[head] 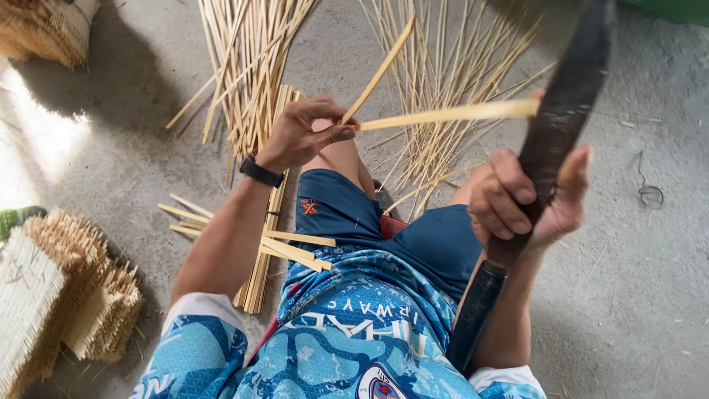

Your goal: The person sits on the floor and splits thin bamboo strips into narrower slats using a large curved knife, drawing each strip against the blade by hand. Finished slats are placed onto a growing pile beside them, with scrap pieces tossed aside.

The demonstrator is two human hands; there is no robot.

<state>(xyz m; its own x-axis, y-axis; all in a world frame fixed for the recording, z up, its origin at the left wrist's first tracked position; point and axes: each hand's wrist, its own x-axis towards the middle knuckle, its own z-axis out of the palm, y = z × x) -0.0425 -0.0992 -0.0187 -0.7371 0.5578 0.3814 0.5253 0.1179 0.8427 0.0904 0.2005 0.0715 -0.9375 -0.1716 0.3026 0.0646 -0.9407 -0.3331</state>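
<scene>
My left hand (304, 133) pinches the near end of a pale bamboo strip (450, 114) that is parting into two thin slats, one rising towards the top of the view. My right hand (528, 198) grips a long dark blade (565, 111) by its middle, its dark handle running down past my forearm. The far end of the strip meets the blade's edge. A black band sits on my left wrist. Both hands are held above my knees, which are in blue shorts.
Loose thin bamboo sticks (443, 59) fan over the concrete floor ahead, with a second pile (247, 66) to the left. A few short slats (295, 251) lie by my left thigh. Bundles of cut sticks (66, 295) stand at the left edge, another bundle (48, 29) at top left.
</scene>
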